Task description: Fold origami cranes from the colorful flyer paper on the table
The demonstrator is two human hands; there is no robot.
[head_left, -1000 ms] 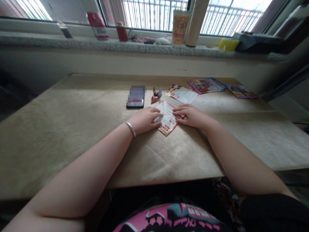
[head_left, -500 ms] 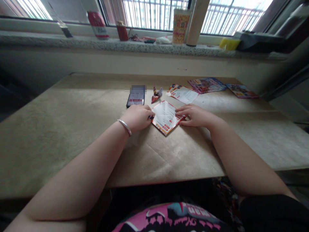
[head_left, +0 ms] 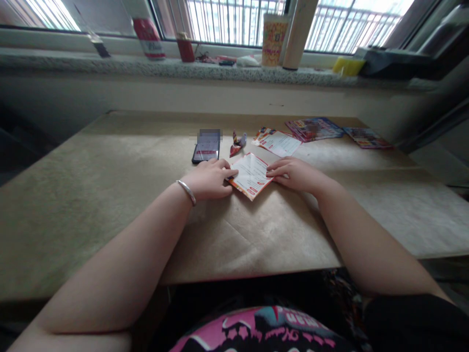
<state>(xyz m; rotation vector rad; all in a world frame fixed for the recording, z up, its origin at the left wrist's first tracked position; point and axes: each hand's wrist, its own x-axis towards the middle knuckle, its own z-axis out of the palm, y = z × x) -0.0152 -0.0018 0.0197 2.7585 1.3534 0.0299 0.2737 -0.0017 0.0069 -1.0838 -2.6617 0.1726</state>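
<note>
A square printed paper sheet (head_left: 252, 172) with a white face, red labels and a colourful edge lies turned like a diamond, with faint crease lines across it. At its left corner my left hand (head_left: 212, 179), a silver bangle on the wrist, grips the paper with the index finger on top and the thumb near the edge. My right hand (head_left: 296, 174) has the right corner between its fingers on top and its thumb at the side. Just beyond the sheet stands a small folded paper figure (head_left: 238, 144). A phone (head_left: 206, 149) lies behind my left hand.
More printed sheets (head_left: 280, 143) lie behind my right hand. Farther right are glossy colourful leaflets (head_left: 314, 129) and another leaflet (head_left: 367, 138). The table (head_left: 120, 190) meets a wall under a stone windowsill (head_left: 220, 72), which holds a red-and-white can (head_left: 149, 39) and a patterned cup (head_left: 273, 41).
The sheet's near corner has shifted slightly away from me. My left index finger now stretches farther onto the paper, and my right thumb has moved in closer to its fingers.
</note>
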